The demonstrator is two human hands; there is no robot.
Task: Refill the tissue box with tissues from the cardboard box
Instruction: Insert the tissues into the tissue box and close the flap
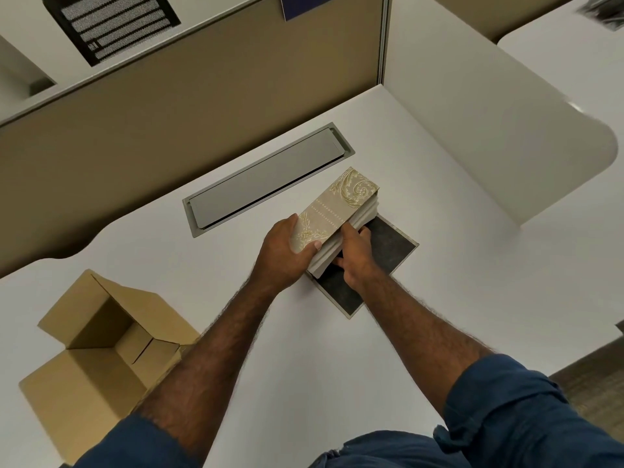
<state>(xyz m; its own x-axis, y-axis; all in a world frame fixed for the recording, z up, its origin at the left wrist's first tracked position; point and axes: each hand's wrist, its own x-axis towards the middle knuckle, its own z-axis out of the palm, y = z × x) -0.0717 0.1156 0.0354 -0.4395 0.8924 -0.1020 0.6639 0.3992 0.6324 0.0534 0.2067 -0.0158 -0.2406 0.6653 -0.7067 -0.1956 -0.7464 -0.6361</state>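
Note:
A beige tissue box (pixel 337 206) with a gold floral pattern is tilted on its side over a dark flat panel (pixel 388 251) on the white desk. A white stack of tissues (pixel 341 243) shows at its open underside. My left hand (pixel 287 255) grips the near end of the box, thumb on its patterned face. My right hand (pixel 354 256) presses against the tissue stack from below and the right. An open cardboard box (pixel 101 336) stands at the near left, its inside looks bare.
A grey cable-tray lid (pixel 266 177) is set into the desk (pixel 169 258) behind the tissue box. Tan and white cubicle partitions (pixel 472 113) close off the back and right. The desk edge runs along the right.

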